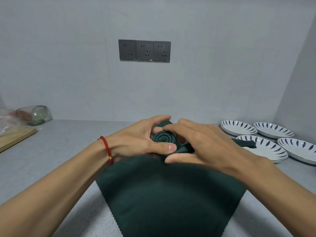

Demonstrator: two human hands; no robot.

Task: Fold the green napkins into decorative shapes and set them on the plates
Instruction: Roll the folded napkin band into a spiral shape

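A dark green napkin rolled into a spiral rose (163,138) stands on end at the middle of the counter. My left hand (140,139) curls round its left side, thumb across the front. My right hand (198,142) wraps its right side, fingers over the top edge and thumb below. One tail of this napkin (246,144) trails right onto the nearest plate (271,153). Beneath my wrists a flat green napkin (164,199) lies spread toward me. Several white plates with blue leaf marks sit at the right, among them a far one (237,128).
A glass bowl (36,115) lies tipped at the back left beside a plastic bag (6,120) and a wooden board (13,139). A grey wall with three sockets (144,50) closes the back. A side wall stands just past the plates.
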